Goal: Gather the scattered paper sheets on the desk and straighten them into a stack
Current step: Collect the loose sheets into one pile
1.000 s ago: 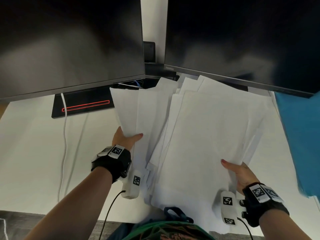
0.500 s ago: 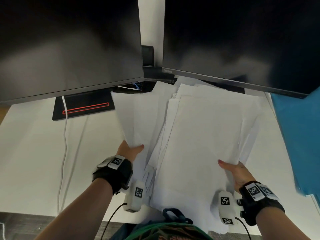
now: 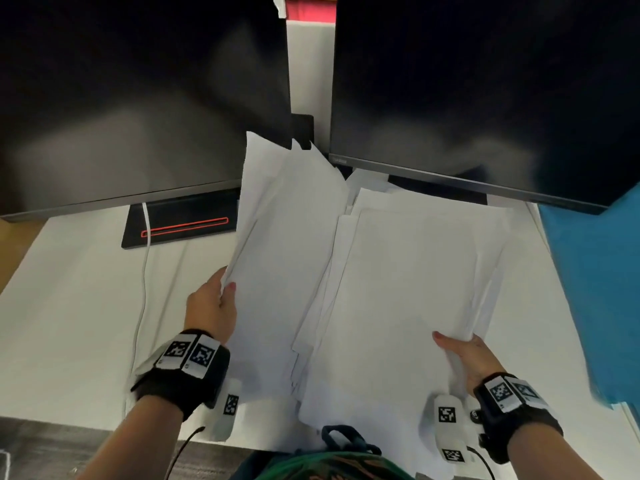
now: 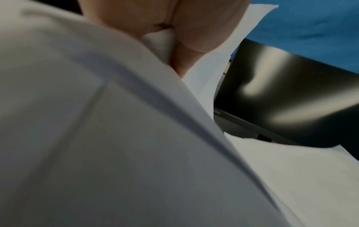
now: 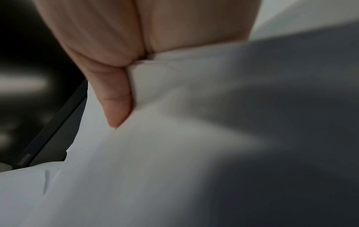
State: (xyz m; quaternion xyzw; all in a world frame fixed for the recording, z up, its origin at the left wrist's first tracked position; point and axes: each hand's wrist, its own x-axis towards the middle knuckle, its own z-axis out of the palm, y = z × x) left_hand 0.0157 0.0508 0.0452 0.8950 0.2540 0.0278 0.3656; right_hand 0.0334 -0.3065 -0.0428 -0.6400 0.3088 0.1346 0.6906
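Observation:
Several white paper sheets are fanned out unevenly over the middle of the white desk [image 3: 69, 306]. My left hand [image 3: 216, 306] grips the left bundle of sheets [image 3: 277, 244] at its left edge, thumb on top, and this bundle is lifted and tilted up toward the monitors. In the left wrist view the thumb [image 4: 186, 38] presses the paper [image 4: 116, 138] against the fingers. My right hand [image 3: 464, 355] pinches the larger right pile [image 3: 408, 289] at its near right edge. The right wrist view shows the thumb [image 5: 114, 95] lying on the sheet [image 5: 174, 153].
Two dark monitors [image 3: 138, 98] [image 3: 485, 91] stand close behind the paper. A black monitor base with a red stripe [image 3: 183, 225] and a white cable [image 3: 143, 271] lie at the left. A blue panel [image 3: 595, 289] borders the right. The desk's near edge [image 3: 86, 420] runs below my wrists.
My left hand has raised its bundle, whose far end now overlaps the left monitor's lower corner. The right pile and right hand have barely shifted.

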